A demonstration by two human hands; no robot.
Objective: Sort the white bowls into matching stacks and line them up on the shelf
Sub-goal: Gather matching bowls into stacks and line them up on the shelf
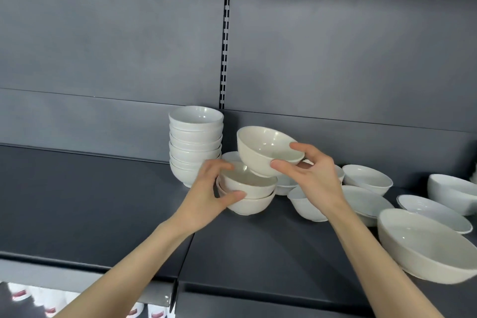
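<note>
My right hand (313, 175) holds a cream bowl (263, 148) by its rim, tilted, just above and right of a short stack of cream bowls (251, 197). My left hand (210, 192) grips that short stack from its left side, thumb in front and fingers over the far rim. Behind them, against the back panel, stands a tall stack of white bowls (195, 142). The dark grey shelf (103, 201) carries everything.
Loose white bowls lie to the right: a small one (308, 205), another at the back (367, 179), a shallow plate-like one (433, 214), a large cream bowl (426, 245) at the front right edge. Packaged goods (25, 294) show on the shelf below.
</note>
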